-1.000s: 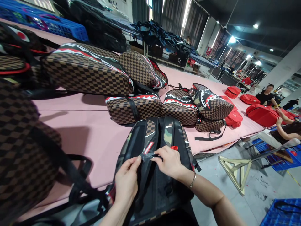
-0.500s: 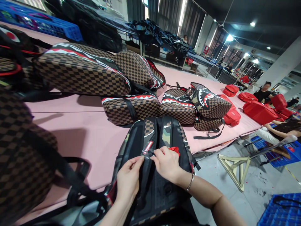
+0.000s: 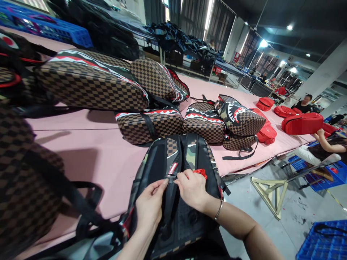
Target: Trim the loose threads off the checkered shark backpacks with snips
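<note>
A black backpack [image 3: 187, 224] with checkered and camouflage patches lies with its shoulder straps up, close in front of me. My left hand [image 3: 150, 202] pinches the edge of a small clear plastic piece [image 3: 170, 177] over one strap, just below a red and white label [image 3: 172, 168]. On the right side of that strap, my right hand [image 3: 192, 187] has its fingers closed at the same plastic, with a metal bangle on the wrist. Something red [image 3: 201, 173] shows behind the right fingers.
Checkered backpacks [image 3: 92, 85] lie across the pink table [image 3: 114, 162]. A large checkered bag [image 3: 24, 187] stands close at left. At right are red bags [image 3: 303, 123], a seated person, a metal stand [image 3: 271, 196] and a blue crate [image 3: 324, 240].
Both hands stay at the strap, with only slight finger movement. At the far right, the person has raised a red bag above the table.
</note>
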Tool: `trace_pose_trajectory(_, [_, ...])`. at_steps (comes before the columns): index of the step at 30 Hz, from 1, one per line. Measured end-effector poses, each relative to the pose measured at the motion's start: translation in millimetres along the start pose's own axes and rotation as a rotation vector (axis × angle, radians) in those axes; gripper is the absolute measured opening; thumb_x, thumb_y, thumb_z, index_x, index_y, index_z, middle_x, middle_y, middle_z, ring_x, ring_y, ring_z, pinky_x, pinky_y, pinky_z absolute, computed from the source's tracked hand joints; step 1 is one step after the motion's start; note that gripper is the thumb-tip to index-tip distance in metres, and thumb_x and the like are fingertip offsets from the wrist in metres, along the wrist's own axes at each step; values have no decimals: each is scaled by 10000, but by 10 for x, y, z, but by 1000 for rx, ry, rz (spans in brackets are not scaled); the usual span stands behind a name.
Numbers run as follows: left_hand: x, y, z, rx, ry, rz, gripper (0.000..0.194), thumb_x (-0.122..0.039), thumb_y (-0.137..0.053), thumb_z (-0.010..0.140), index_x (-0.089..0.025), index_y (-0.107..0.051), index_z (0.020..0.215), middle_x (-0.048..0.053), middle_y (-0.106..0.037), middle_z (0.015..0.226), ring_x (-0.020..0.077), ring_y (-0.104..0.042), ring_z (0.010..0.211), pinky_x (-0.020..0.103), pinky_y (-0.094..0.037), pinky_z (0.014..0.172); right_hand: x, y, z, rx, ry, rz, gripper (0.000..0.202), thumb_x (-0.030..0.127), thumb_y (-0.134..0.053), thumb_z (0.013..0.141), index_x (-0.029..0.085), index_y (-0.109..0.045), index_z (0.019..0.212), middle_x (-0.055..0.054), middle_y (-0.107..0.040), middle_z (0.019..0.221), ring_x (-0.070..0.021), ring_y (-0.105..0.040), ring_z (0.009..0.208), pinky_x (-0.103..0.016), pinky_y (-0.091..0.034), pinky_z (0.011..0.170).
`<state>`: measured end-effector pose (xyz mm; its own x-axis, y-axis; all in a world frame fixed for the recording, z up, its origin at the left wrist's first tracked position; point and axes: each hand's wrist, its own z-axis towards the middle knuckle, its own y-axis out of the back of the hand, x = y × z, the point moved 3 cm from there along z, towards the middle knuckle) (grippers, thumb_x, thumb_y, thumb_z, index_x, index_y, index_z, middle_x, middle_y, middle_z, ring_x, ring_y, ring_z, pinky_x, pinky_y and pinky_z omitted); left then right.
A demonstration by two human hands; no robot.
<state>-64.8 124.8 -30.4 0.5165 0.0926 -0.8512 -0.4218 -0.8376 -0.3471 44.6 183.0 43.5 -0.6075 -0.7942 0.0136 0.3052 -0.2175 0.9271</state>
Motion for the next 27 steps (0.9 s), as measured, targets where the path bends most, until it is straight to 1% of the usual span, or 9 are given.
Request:
trace_pose_trajectory(4, [6,3,11,6,-43,36,443,-407,-795,391,-132,-636,700,25,-632,711,143,-533,694,294,-414,733,6,-10,13,21,-4,-18,175,354,-463,960,230,-578,914,7,-615,854,-155,-593,701,-282,-383,569])
trace_pose_trajectory(7, [-7,20,1,0,-84,55,437,-437,-785,405,-139,-615,676,8,-594,660,127,-488,648,274,-380,655,6,-32,25,30,-6,-10,181,352,-458,963,227,-583,923,-2,-615,857,-156,-591,711,-280,-383,577])
trace_pose_trajectory(10, [-11,38,-15,-3,-121,67,446,-456,-780,435,-148,-586,693,-24,-530,594,103,-426,575,254,-343,584,0,-47,18,15,-11,4,189,354,-462,962,224,-594,923,-5,-617,854,-156,-590,706,-288,-384,583])
trace_pose_trajectory(12, [-5,41,-25,8,-140,69,466,-467,-778,467,-150,-590,752,-16,-544,628,113,-460,588,255,-370,591,-9,-49,1,-4,-20,6,189,353,-466,960,223,-600,930,-9,-621,865,-156,-591,718,-293,-386,591])
trace_pose_trajectory(15, [12,28,-30,28,-143,67,525,-496,-767,519,-145,-611,876,29,-610,765,152,-548,678,277,-435,646,-24,-52,-24,-31,-14,1,196,360,-462,962,227,-602,924,-6,-623,871,-154,-588,711,-293,-379,583])
trace_pose_trajectory(17, [19,14,-24,36,-130,69,548,-517,-767,527,-137,-621,894,45,-624,803,157,-558,691,279,-445,648,-33,-63,-32,-38,5,-4,209,358,-450,966,228,-599,897,1,-622,852,-149,-579,681,-292,-369,569])
trace_pose_trajectory(22, [-10,-27,14,49,-86,77,541,-518,-805,473,-125,-633,802,30,-608,713,138,-516,616,263,-414,585,-42,-76,-40,-50,35,-17,208,343,-446,966,223,-596,887,0,-620,833,-145,-571,664,-286,-362,569])
trace_pose_trajectory(25, [-42,-46,19,61,-65,74,514,-492,-822,416,-122,-638,722,35,-611,694,145,-514,623,268,-407,584,-34,-37,-43,-59,30,-18,210,358,-450,964,224,-597,897,-1,-620,837,-145,-572,664,-287,-361,566])
trace_pose_trajectory(27, [-60,-56,4,61,-58,63,492,-475,-821,401,-126,-636,693,26,-601,675,142,-504,624,269,-403,592,-27,-17,-41,-41,33,-21,216,347,-438,970,222,-599,899,-5,-619,837,-144,-570,663,-290,-364,566])
